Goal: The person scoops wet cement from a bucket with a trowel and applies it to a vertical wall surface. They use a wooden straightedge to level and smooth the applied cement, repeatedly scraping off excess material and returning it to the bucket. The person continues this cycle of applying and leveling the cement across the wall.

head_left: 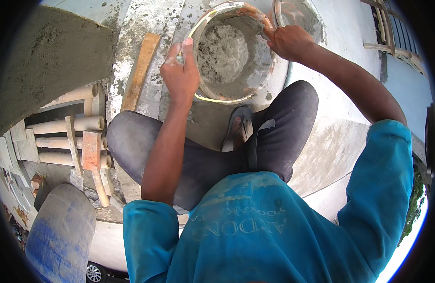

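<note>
Both hands are curled on the bucket (225,100), which stands between them, just beyond the knees. The left hand (180,71) grips the left edge of its rim, thumb up; the right hand (291,43) has its fingers hooked over the upper right edge. Wet mortar (222,52) lies inside, heaped toward the left hand, with the smeared wall showing toward the right.

A second bucket (298,18) sits just beyond the right hand, its rim close against the first, so room there is tight. Left of the left hand, past a narrow gap, a plank (141,73) lies lengthwise; farther left is a broad grey slab (52,54). On the near side of the hands, a strip of ground separates the bucket from a sandal (237,128). Well below the left hand, a mallet (91,153) leans by bamboo poles (66,125).
</note>
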Available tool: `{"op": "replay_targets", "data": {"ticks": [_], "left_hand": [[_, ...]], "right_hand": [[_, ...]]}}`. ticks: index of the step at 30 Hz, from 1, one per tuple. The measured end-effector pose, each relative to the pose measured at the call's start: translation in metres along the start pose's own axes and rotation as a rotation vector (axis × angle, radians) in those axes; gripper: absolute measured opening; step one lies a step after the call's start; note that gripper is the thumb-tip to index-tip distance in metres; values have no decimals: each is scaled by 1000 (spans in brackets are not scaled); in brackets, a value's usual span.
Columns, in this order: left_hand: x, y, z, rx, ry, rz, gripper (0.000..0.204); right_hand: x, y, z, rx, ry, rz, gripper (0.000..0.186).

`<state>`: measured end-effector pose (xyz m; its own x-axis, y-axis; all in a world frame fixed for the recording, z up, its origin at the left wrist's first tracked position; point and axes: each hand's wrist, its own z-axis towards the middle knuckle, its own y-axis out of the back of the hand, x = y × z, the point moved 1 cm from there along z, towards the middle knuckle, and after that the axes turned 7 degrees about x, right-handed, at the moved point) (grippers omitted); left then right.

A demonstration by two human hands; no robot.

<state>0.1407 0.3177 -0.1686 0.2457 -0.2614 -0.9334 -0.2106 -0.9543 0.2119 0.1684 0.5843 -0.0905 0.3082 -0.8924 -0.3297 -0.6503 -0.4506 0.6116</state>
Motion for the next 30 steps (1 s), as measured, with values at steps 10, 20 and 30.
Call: {"op": "replay_targets", "data": {"ticks": [10, 20, 30], "left_hand": [[27, 16, -7, -116, 34, -61, 76], [29, 19, -22, -95, -20, -74, 46], [15, 20, -21, -74, -111, -52, 40]], "right_hand": [[73, -31, -17, 809, -147, 1401, 40], [172, -2, -12, 706, 190, 3035, 15], [109, -37, -24, 779, 705, 4095, 33]]}}
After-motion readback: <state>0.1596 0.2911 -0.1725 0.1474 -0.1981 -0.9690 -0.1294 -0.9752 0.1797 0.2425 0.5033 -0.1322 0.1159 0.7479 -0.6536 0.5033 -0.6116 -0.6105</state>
